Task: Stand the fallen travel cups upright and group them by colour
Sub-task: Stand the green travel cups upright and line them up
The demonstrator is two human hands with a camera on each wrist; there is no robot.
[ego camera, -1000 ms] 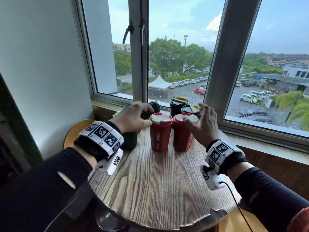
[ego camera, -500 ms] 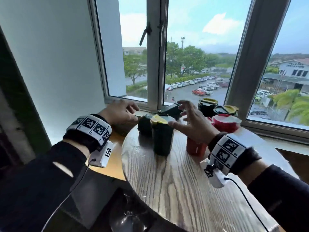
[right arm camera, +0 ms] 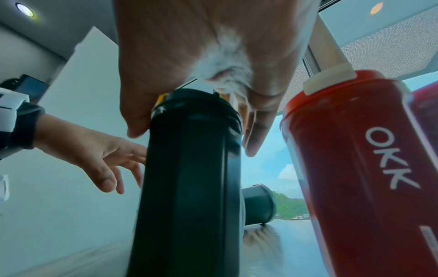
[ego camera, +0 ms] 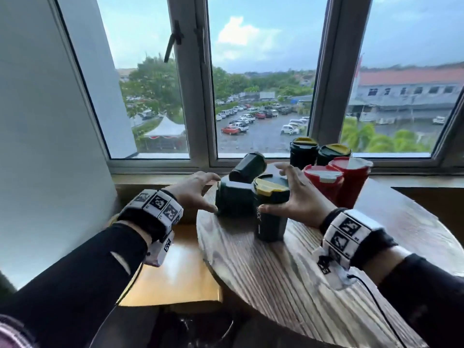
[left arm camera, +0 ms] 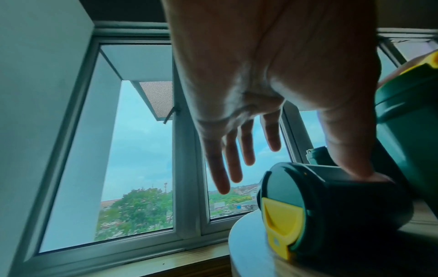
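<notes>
Colour sorting partly done on the wooden table [ego camera: 288, 285]
The left hand [ego camera: 193, 192] is held spread, fingers straight, with only its thumb laid on the fallen green cup [ego camera: 233, 200]. The right hand [ego camera: 300, 197] is set round the upright green cup [ego camera: 271, 214], thumb touching it, though a firm grip cannot be told. Two red cups [ego camera: 325, 190] are stood just right of it

On the counter [ego camera: 288, 285]: standing cup [ego camera: 270, 214] front-centre, fallen cup [ego camera: 233, 200] touching its left side, second fallen cup [ego camera: 247, 167] behind both. Right of those, cup pair [ego camera: 324, 187] side by side, another pair [ego camera: 302, 153] behind it by the window [ego camera: 261, 96].
</notes>
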